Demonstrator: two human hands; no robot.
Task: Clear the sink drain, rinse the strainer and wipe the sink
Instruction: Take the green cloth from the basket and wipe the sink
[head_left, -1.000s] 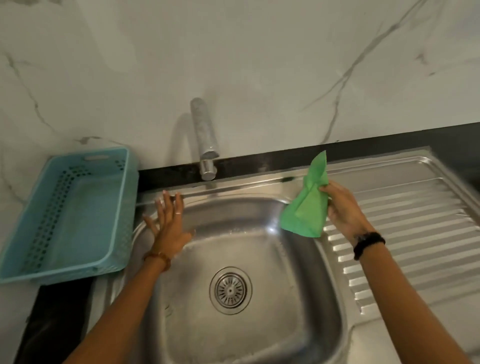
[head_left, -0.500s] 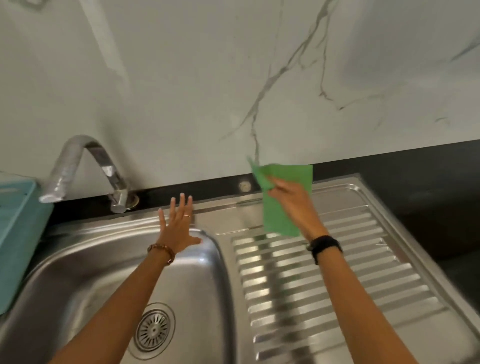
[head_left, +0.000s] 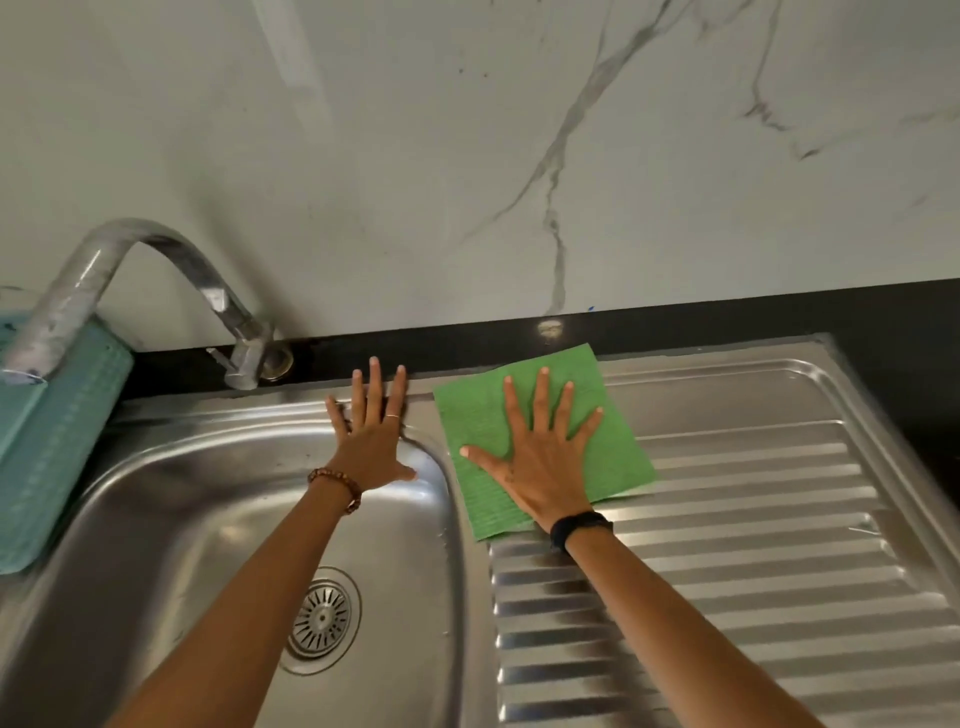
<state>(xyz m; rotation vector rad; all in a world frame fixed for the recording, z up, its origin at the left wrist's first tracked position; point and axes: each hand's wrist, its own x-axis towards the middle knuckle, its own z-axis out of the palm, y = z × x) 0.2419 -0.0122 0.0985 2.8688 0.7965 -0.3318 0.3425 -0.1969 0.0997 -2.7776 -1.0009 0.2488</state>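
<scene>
A green cloth (head_left: 621, 465) lies spread flat on the back left part of the steel drainboard (head_left: 753, 561). My right hand (head_left: 540, 457) presses down on it, palm flat and fingers spread. My left hand (head_left: 371, 441) rests flat on the back right corner of the sink basin (head_left: 171, 519), fingers apart, holding nothing. The round metal strainer (head_left: 319, 618) sits in the drain at the bottom of the basin, partly behind my left forearm.
A curved steel faucet (head_left: 104, 260) arches over the left of the basin from the black counter strip. A teal plastic basket (head_left: 57, 431) stands at the left edge. A white marble wall rises behind. Black counter runs along the right.
My right hand brought the hanging cloth down and laid it flat on the drainboard, palm pressed on top. My left hand settled onto the sink rim. The view shifted to the right.
</scene>
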